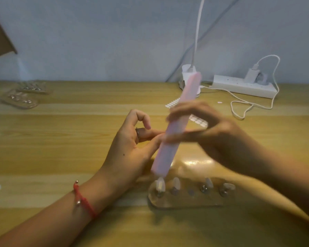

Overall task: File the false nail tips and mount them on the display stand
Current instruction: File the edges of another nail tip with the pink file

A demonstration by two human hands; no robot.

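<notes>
We were mid-filing: our right hand clamped its fingers on the pink file, our left hand seemingly pinched a tip hidden behind it, above the near stand, whose bare middle peg seemed next.

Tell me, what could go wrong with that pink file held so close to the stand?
The nail file's lower end hangs above the leftmost mounted nail tip on the display stand; a long stroke might knock it off.
The right hand is blurred, likely moving fast; the file could scrape the left hand's fingertips beside it.
</notes>
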